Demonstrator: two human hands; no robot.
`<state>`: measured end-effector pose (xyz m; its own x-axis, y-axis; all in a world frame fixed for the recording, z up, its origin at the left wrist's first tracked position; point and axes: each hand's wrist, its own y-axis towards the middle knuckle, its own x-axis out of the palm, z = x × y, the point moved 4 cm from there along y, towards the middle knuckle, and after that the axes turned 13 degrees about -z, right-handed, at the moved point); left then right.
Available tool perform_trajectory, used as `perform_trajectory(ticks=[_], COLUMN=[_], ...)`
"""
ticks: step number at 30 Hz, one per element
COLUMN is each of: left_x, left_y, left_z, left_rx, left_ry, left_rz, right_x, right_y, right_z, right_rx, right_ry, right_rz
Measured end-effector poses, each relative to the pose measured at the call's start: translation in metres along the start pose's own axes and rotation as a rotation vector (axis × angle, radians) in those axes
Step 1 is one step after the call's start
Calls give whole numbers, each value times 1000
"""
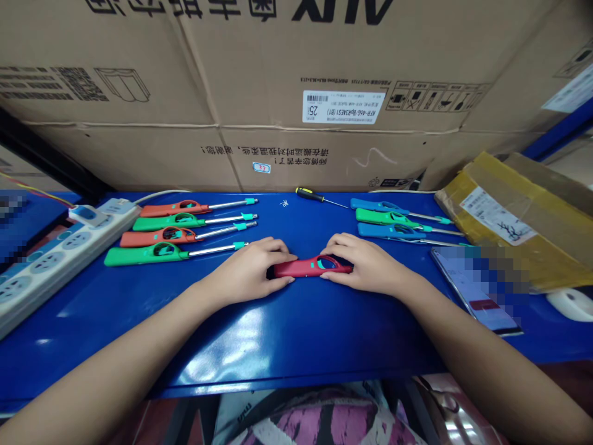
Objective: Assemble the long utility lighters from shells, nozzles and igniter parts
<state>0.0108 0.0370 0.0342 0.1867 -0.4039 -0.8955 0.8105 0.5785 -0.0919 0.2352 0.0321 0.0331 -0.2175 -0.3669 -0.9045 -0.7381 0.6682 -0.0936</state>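
Note:
A red long-necked lighter (301, 267) lies crosswise in front of me, just over the blue tabletop. My left hand (252, 269) pinches its handle end between thumb and fingers. At the other end, around the trigger opening, my right hand (364, 262) is closed on it and hides the metal neck. To the left lie several orange and green lighters, the nearest a green lighter (146, 254). On the right are two blue lighters and one green lighter (382, 217), their necks pointing right.
Behind the blue table (222, 358) stands a large cardboard box (162, 148). A screwdriver (310, 194) lies at the back. A white power strip (60, 253) runs along the left; a phone (472, 290) and a yellow-taped carton (519, 216) are at right.

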Motion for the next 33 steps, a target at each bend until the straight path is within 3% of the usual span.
perform_trajectory(ticks=[15,33], left_x=[0,0], left_y=[0,0], left_z=[1,0], left_rx=[-29,-7], left_ry=[33,15], left_rz=[-21,10], right_x=[6,7], right_y=[2,3], right_z=[7,3], right_rx=[114,96], right_ry=[245,187], right_rz=[11,-6])
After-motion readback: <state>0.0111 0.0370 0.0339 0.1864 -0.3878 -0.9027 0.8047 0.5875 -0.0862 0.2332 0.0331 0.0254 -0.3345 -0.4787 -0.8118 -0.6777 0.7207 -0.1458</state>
